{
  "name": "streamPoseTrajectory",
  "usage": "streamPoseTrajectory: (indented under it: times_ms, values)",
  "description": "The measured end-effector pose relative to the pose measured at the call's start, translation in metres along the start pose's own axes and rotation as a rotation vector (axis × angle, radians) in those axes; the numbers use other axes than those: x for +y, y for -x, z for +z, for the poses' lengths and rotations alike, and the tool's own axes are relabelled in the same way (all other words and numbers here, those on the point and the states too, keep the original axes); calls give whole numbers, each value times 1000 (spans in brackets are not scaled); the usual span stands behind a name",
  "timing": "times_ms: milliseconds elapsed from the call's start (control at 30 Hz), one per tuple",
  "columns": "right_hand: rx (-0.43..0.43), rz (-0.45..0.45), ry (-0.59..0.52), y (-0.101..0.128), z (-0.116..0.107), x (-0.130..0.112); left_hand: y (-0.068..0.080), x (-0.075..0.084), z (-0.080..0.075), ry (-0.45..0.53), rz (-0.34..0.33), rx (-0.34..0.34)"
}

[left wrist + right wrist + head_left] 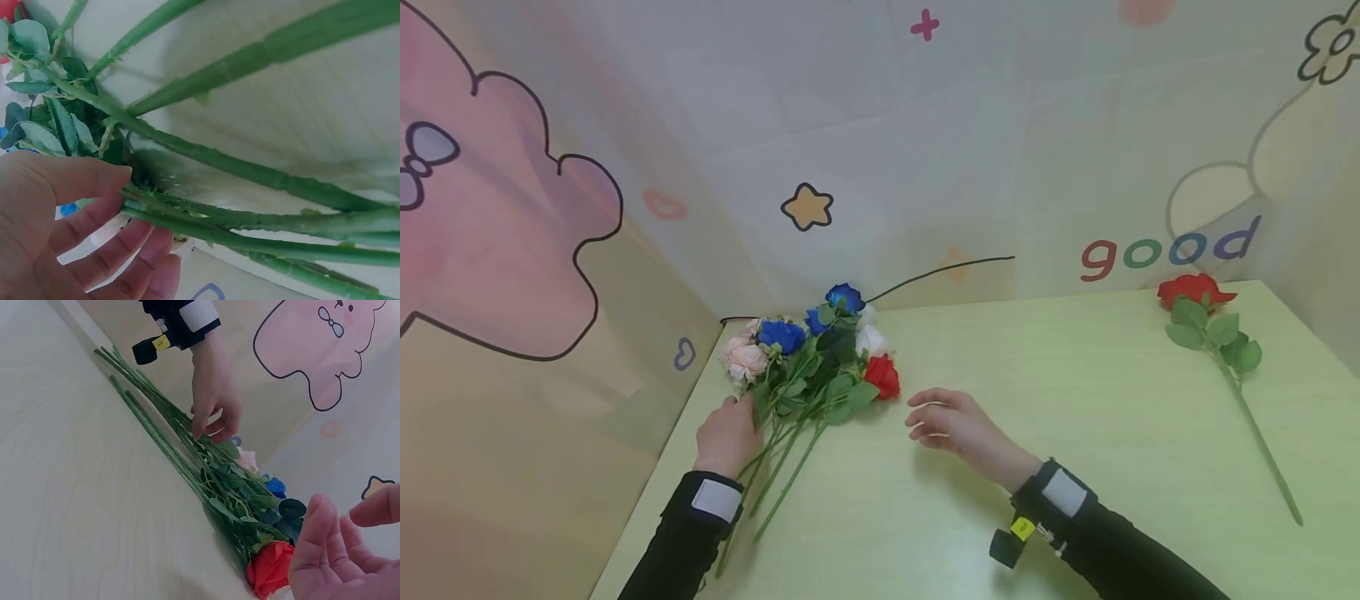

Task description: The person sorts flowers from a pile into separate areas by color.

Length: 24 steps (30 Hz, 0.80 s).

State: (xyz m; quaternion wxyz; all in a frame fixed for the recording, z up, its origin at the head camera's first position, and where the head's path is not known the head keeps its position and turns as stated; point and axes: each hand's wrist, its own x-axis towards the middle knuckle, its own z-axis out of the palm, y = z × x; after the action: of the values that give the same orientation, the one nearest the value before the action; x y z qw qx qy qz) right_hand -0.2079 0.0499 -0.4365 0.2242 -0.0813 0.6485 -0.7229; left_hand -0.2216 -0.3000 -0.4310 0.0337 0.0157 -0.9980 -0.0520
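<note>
The left hand (727, 437) hides part of the stems (789, 483) it pinches.

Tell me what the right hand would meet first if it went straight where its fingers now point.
Probably the red rose at the edge of the bunch, though the right hand seems raised and might pass above it.

My left hand (727, 439) pinches, thumb (87, 178) against bent fingers (112, 253), with its forearm (673, 546) below the grip. Right of that grip, my right hand (958, 427) hangs apart (thumb (378, 507) clear of the loosely curved fingers (317, 537)), its forearm (1138, 546) farther right.
</note>
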Motion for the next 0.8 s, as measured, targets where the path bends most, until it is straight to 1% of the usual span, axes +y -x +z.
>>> streamPoseTrajectory:
  times_ms: [233, 467, 700, 800]
  values:
    - [-19, -5, 16, 1, 0, 1, 2, -3, -1, 36, -21, -28]
    - [-13, 3, 20, 2, -2, 2, -1, -10, -4, 93, -29, -30]
    - [-12, 10, 27, 3, -5, 4, -1, -13, -15, 176, -49, -34]
    - [-10, 17, 32, 3, -5, 4, -1, -13, -20, 205, -51, -12]
